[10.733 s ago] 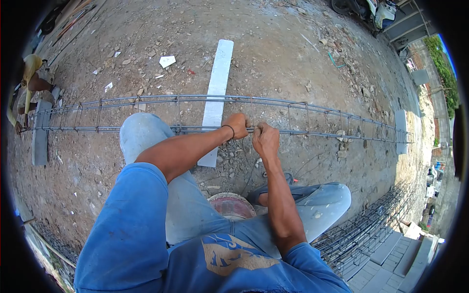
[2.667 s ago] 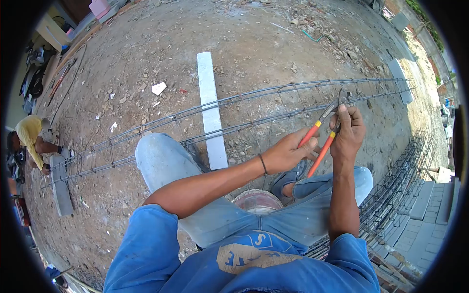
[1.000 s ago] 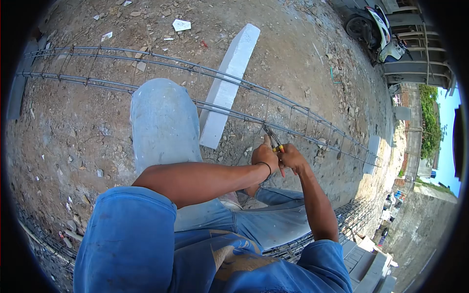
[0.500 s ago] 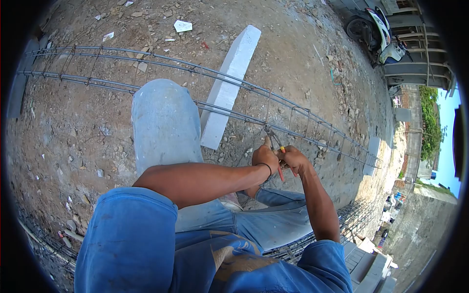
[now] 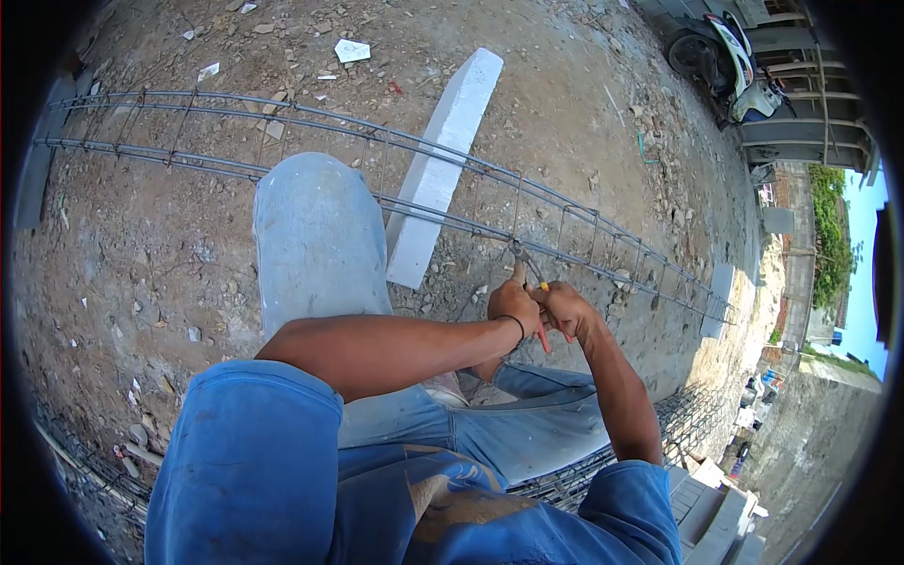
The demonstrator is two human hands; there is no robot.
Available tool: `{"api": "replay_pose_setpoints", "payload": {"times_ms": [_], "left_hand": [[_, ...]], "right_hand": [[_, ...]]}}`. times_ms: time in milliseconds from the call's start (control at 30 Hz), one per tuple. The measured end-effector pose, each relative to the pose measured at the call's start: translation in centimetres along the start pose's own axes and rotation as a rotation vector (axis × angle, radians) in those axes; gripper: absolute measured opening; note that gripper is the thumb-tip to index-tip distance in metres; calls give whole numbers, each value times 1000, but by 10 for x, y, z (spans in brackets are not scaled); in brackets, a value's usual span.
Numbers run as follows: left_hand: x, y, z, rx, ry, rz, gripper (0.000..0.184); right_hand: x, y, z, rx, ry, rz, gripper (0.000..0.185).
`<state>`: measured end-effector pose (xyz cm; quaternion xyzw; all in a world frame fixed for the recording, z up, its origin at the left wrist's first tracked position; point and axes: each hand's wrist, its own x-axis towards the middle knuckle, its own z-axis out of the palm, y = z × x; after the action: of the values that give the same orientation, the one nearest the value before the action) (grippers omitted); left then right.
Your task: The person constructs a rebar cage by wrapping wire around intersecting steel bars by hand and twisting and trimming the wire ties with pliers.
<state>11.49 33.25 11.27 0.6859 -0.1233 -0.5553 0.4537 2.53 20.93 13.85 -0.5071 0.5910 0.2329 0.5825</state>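
Pincers (image 5: 535,266) with red handles and a yellow band reach up from between my hands, their jaws against the near bars of a long steel rebar cage (image 5: 476,226). My right hand (image 5: 568,306) is closed around the handles, whose red ends stick out below. Pressed close beside it, my left hand (image 5: 513,303) is also closed on the pincers, with one finger pointing along them toward the jaws. The fingers overlap, so part of the grip is hidden. Any thin wire at the jaws is too small to make out.
A pale concrete block (image 5: 414,247) lies under the cage, with another support (image 5: 718,292) beneath its right end. My bent knee (image 5: 320,235) covers part of the cage. More rebar (image 5: 692,414) lies beside me. A motorbike (image 5: 739,71) stands at upper right on rubble-strewn ground.
Both hands have shifted very slightly to the right, and the pincers have turned a little. My right forearm has swung slightly outward. The cage stays put.
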Motion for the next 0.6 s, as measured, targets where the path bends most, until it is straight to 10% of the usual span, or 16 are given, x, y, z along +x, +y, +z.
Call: {"api": "replay_pose_setpoints", "payload": {"times_ms": [133, 233, 367, 533, 600], "left_hand": [[20, -16, 26, 147, 410, 166, 69], [25, 1, -4, -92, 150, -264, 77], [71, -14, 4, -158, -64, -238, 45], [98, -36, 22, -251, -198, -206, 22], [90, -35, 32, -233, -89, -84, 26]], "right_hand": [[38, 39, -7, 394, -219, -11, 35], [44, 60, 13, 687, -523, -73, 27], [65, 90, 55, 1160, -740, -152, 20], [46, 76, 42, 924, -613, -199, 28], [28, 66, 25, 472, -217, -253, 29]]}}
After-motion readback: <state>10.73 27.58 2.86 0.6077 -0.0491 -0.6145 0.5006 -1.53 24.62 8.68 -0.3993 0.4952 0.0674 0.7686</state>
